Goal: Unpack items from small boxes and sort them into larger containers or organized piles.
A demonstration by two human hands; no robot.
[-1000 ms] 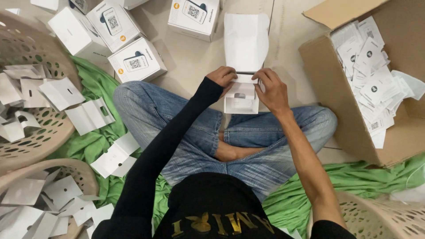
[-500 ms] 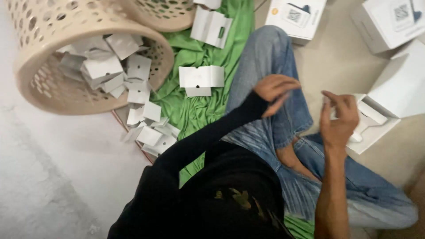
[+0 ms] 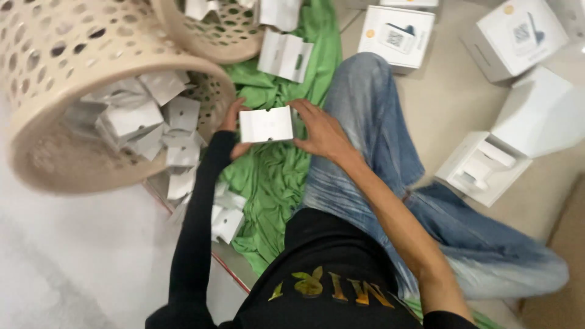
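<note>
— Holding what?
— Both hands, left hand [image 3: 234,125] and right hand [image 3: 320,131], are pinching a folded white card insert [image 3: 266,124] over the green cloth [image 3: 274,176], beside the tipped basket [image 3: 55,91].
— Next?
— Probably carrying it boxward, keeping it flat.

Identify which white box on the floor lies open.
The open box right of the person's knee, its insert compartments exposed; the boxes above it are shut.
</note>
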